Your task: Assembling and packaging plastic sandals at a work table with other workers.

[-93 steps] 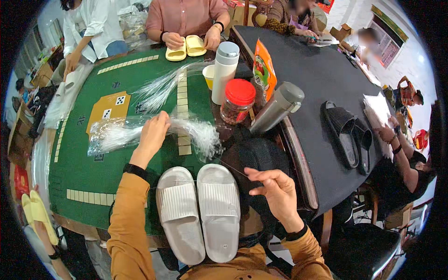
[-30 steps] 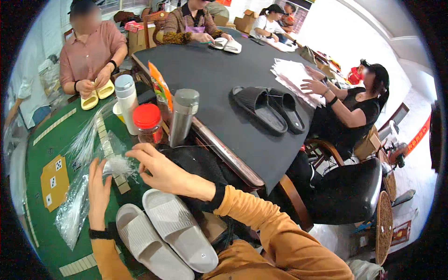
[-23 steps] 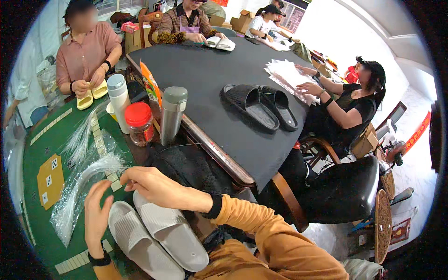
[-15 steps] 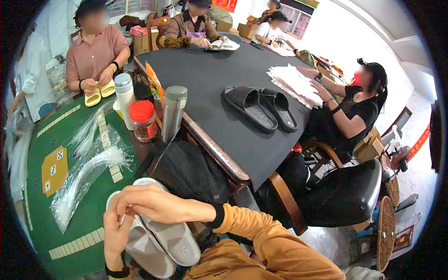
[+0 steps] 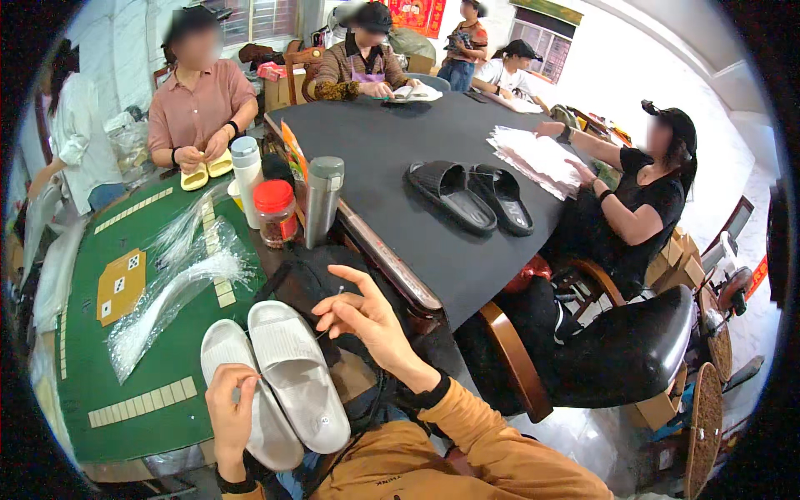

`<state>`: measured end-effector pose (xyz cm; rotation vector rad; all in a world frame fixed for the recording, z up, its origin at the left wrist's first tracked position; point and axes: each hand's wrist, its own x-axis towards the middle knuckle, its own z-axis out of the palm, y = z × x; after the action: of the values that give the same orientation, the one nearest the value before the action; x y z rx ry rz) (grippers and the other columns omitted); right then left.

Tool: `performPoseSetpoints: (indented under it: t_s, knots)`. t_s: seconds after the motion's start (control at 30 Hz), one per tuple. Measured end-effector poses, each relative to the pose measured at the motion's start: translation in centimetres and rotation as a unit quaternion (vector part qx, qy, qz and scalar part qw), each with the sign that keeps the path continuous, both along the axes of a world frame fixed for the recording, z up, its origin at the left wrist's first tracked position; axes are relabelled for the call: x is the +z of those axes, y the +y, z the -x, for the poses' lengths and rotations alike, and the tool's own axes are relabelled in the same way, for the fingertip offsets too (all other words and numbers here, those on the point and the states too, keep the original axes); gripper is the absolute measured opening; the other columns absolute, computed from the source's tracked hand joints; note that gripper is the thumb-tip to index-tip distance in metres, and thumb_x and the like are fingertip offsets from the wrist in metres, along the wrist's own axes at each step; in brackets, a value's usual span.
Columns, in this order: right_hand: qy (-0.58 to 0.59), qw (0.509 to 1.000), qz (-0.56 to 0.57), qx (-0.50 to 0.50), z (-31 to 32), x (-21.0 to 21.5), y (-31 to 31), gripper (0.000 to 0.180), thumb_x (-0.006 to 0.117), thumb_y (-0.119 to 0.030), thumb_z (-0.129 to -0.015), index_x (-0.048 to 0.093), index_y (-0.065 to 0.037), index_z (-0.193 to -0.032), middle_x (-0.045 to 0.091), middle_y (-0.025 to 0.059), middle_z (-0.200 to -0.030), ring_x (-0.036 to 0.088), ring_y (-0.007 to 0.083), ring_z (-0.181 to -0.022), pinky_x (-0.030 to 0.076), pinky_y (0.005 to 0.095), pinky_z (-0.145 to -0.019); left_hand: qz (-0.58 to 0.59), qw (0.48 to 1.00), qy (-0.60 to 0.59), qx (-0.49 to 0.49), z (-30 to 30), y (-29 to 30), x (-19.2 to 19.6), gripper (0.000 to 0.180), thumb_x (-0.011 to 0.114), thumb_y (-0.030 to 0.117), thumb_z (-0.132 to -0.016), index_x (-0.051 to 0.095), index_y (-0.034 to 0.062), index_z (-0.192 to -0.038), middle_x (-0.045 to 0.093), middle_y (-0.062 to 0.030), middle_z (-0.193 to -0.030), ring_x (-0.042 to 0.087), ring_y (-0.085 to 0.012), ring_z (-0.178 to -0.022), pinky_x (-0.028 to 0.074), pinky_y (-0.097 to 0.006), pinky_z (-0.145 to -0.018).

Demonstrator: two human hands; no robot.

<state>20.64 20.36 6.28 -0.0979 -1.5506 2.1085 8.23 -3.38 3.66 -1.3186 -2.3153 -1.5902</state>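
A pair of light grey slide slippers, the left one (image 5: 271, 433) and the right one (image 5: 302, 392), lies side by side at the green table's near edge, toes pointing away from me. Over the left slipper, just behind its strap, is my left hand (image 5: 229, 408), its fingers curled together; what they hold, if anything, is hidden. Right of the slippers my right hand (image 5: 367, 321) is raised, index finger stretched out and the other fingers bent toward the thumb. Something thin shows by its fingertips, too fine to name. A clear bag of white plastic strands (image 5: 171, 308) lies beyond the slippers.
Across the green table (image 5: 162, 442) run rows of tiles. A red-lidded jar (image 5: 276, 212), a grey flask (image 5: 323, 200) and a white bottle (image 5: 247, 179) stand together. Black slippers (image 5: 454, 196) rest on the dark table. Several people sit around; a black chair (image 5: 625, 358) is at right.
My hands were together over the slippers; now my right hand has moved up and right, apart from the left. The left has dropped slightly. The slippers' straps are now uncovered.
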Motion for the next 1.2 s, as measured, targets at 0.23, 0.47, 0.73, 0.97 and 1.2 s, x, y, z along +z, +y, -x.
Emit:
performPoseSetpoints:
  t_s: [0.23,0.47,0.73,0.97,1.2]
  knots:
    - [-0.048,0.918,-0.319,-0.232,0.5,-3.6,0.1,0.061,0.057,0.006,-0.093,0.036,-0.009,-0.148,0.036,0.0181,-0.147,0.052,0.0251,-0.124,0.056,0.0323,-0.09,0.015,0.993,0.075,0.091,-2.2,0.0,-0.5,0.009,0.067,-0.002,-0.081,0.058,-0.0018,-0.081,0.058,-0.0128,-0.082,0.057,-0.0293,-0.076,0.045,-0.038,-0.07]
    - [0.042,0.878,-0.463,-0.114,-0.5,-2.8,-3.4,0.044,0.061,0.002,-0.087,0.059,-0.007,-0.13,0.059,0.0157,-0.126,0.06,0.0329,-0.112,0.053,0.0382,-0.09,0.008,0.992,0.063,0.11,-4.3,0.4,-0.6,0.008,0.066,-0.003,-0.082,0.058,-0.0016,-0.081,0.057,-0.0127,-0.08,0.055,-0.0297,-0.074,0.045,-0.037,-0.069]
    - [0.024,0.838,-0.542,-0.063,-0.3,-3.8,-3.2,0.024,0.065,-0.001,-0.079,0.069,-0.005,-0.102,0.069,0.0098,-0.101,0.067,0.0292,-0.091,0.056,0.0377,-0.078,0.016,0.994,0.082,0.067,-4.7,0.0,0.0,0.005,0.067,-0.001,-0.082,0.065,-0.0007,-0.086,0.064,-0.0142,-0.087,0.062,-0.0319,-0.081,0.049,-0.038,-0.073]
    - [0.046,0.833,-0.551,0.03,-1.3,-1.3,-2.8,0.024,0.07,0.0,-0.076,0.072,-0.005,-0.099,0.07,0.0078,-0.098,0.067,0.0269,-0.088,0.054,0.0375,-0.077,0.039,0.991,0.111,0.066,-4.2,-3.3,-0.3,0.013,0.073,0.002,-0.078,0.067,0.003,-0.089,0.066,-0.01,-0.089,0.063,-0.0307,-0.084,0.05,-0.04,-0.073]
    - [0.085,0.844,-0.491,0.198,-3.3,1.5,-4.2,0.024,0.068,-0.008,-0.081,0.07,-0.007,-0.105,0.068,0.0074,-0.095,0.067,0.027,-0.087,0.055,0.0382,-0.073,0.079,0.992,0.074,-0.063,-7.2,-6.1,2.4,0.011,0.077,0.005,-0.076,0.07,0.0051,-0.084,0.068,-0.0073,-0.086,0.065,-0.0273,-0.078,0.052,-0.037,-0.07]
